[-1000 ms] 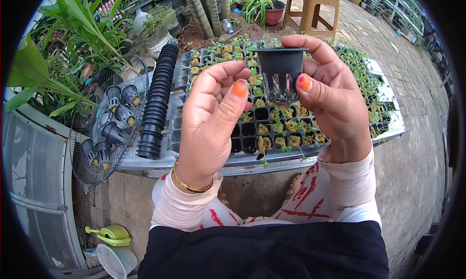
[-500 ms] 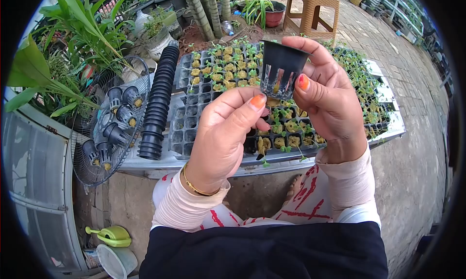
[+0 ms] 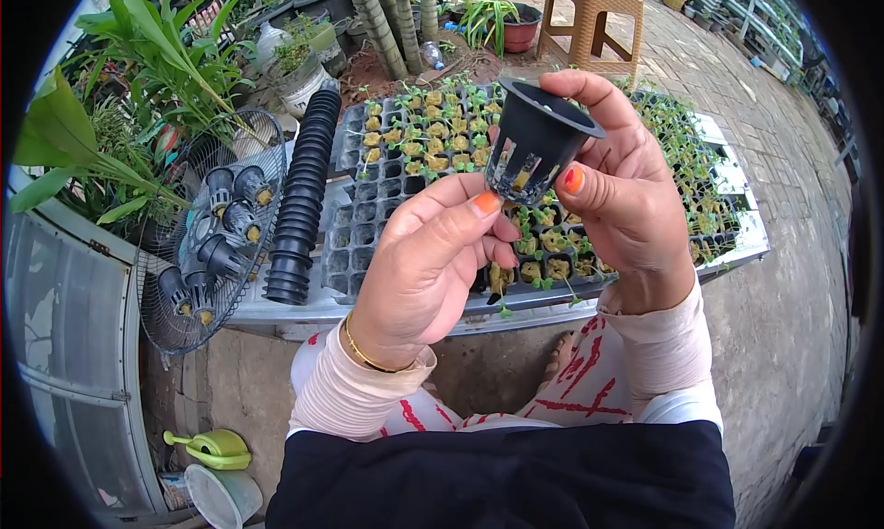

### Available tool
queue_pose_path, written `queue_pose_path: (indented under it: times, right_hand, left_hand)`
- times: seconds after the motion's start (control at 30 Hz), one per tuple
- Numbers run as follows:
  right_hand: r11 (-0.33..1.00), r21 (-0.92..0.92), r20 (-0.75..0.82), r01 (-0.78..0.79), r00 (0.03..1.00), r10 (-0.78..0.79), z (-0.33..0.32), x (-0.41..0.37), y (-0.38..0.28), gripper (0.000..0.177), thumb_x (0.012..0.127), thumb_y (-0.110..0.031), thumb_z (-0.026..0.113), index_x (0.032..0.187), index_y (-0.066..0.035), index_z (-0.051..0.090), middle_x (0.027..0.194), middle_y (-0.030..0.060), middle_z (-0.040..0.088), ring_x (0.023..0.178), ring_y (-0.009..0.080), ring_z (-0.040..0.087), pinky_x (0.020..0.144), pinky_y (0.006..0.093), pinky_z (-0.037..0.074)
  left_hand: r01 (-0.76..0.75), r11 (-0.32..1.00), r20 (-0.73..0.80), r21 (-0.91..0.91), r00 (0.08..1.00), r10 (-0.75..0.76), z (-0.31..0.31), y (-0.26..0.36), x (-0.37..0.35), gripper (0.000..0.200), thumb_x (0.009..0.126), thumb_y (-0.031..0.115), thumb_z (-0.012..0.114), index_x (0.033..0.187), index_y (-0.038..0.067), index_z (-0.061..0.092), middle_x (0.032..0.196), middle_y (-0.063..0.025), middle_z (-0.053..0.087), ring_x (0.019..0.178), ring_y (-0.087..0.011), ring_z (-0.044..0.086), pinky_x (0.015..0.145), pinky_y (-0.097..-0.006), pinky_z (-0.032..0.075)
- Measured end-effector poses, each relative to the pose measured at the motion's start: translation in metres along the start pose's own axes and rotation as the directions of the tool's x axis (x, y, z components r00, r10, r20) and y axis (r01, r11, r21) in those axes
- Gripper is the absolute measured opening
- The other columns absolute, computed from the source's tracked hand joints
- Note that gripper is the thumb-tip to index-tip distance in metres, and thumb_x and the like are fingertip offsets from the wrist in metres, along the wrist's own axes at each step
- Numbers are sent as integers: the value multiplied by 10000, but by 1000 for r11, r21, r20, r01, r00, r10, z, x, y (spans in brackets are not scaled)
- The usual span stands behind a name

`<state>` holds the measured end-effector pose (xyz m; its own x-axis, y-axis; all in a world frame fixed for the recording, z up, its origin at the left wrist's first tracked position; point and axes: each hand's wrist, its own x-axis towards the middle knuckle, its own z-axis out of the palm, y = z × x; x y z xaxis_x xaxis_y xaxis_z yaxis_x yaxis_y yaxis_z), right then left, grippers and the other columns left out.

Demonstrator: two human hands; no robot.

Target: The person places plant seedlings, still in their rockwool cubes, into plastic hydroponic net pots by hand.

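Note:
A black slotted net pot (image 3: pixel 532 147) is held up above the seedling tray (image 3: pixel 339 262), its rim tilted toward me. My right hand (image 3: pixel 635 193) grips it from the right, thumb low on the wall and fingers behind the rim. With thumb and forefinger closed, my left hand (image 3: pixel 414 262) pinches at the pot's lower edge. Something yellowish shows through the slots near the base; my fingertips partly hide the bottom. Beneath the hands, small green seedlings (image 3: pixel 555 269) stand in yellowish plugs in the tray cells.
Left of the tray lies a long stack of nested black pots (image 3: pixel 302 197). A wire basket (image 3: pixel 152 317) beside it holds several net pots (image 3: pixel 221 255) with yellowish plugs. A brown stool (image 3: pixel 589 23) stands behind, a green watering can (image 3: pixel 219 449) on the floor at lower left.
The net pot has tipped so that its rim and opening now face me more. My right hand has turned with it, and my left fingers stay at its lower edge.

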<state>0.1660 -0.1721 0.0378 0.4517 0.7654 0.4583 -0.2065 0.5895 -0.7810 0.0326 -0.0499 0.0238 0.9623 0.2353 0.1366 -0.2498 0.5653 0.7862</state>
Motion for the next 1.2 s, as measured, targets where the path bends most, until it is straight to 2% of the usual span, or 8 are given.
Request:
queue_pose_path:
  times: [0.07, 0.6, 0.77, 0.83, 0.9, 0.97, 1.03, 1.2]
  right_hand:
    - [993, -117, 4, 33, 999, -33, -1, 0, -1, 687, 734, -112, 769, 1301, -16, 393, 1166, 176, 592, 1110, 278, 582, 945, 357, 469]
    - [986, -144, -10, 82, 996, -84, 7, -6, -4, 684, 714, -80, 792, 1265, -15, 392, 1096, 132, 625, 997, 185, 615, 881, 286, 475]
    - [670, -624, 147, 403, 902, -406, 12, -11, 0, 576, 749, 15, 738, 1217, -6, 403, 1086, 124, 580, 1060, 185, 579, 883, 277, 473]
    - [433, -755, 291, 492, 844, -451, 11, -11, 0, 529, 740, 51, 719, 1184, 0, 437, 1066, 133, 557, 1036, 187, 577, 852, 276, 481]
    - [334, -770, 275, 544, 754, -596, 16, -7, 10, 486, 562, 71, 728, 1020, -26, 600, 962, 93, 650, 788, 242, 601, 677, 323, 463]
    - [334, -755, 274, 564, 734, -621, 19, -7, 14, 501, 523, 77, 710, 1003, -28, 613, 907, 94, 655, 756, 276, 586, 661, 341, 451]
    - [373, -787, 238, 491, 800, -551, 24, -9, 11, 497, 535, 85, 717, 1008, -27, 618, 926, 91, 657, 756, 271, 591, 662, 342, 451]
    - [496, -799, 193, 339, 927, -323, 19, -15, -18, 365, 903, -262, 478, 1048, 46, 609, 1152, 159, 569, 935, 131, 536, 800, 235, 405]
  left_hand:
    - [35, 998, -5, -51, 999, -35, 1, 2, 0, 240, 911, 172, 568, 1068, -10, 556, 933, -54, 590, 855, -140, 562, 717, -291, 458]
    - [47, 996, 101, -80, 994, -39, -4, 3, -1, 292, 920, 182, 542, 1133, -16, 524, 979, -76, 594, 871, -139, 563, 737, -291, 465]
    - [-95, 993, 39, 77, 995, 92, -2, 10, 3, 433, 872, 115, 593, 1253, -34, 448, 1123, -89, 556, 955, -151, 566, 819, -298, 467]
    - [-482, 751, 167, 451, 872, 460, 2, 5, 4, 586, 787, 24, 649, 1311, -38, 392, 1226, -94, 506, 1036, -173, 557, 896, -309, 447]
    - [-464, 749, 143, 473, 879, 455, 1, 7, 1, 641, 700, -13, 699, 1283, -38, 433, 1195, -109, 547, 1086, -235, 552, 935, -344, 429]
    - [-451, 252, 266, 856, 803, 534, -9, 8, 2, 589, 681, 32, 730, 1221, -30, 503, 1123, -128, 596, 1086, -283, 552, 915, -377, 440]
    - [-461, 143, 286, 876, 735, 615, -14, 5, 8, 512, 679, 74, 749, 1147, -20, 564, 1070, -141, 625, 1067, -316, 560, 906, -396, 443]
    - [-509, -21, 394, 861, 640, 660, -30, 9, 22, 391, 752, 94, 712, 1110, -3, 588, 1061, -117, 649, 1028, -306, 583, 919, -397, 442]
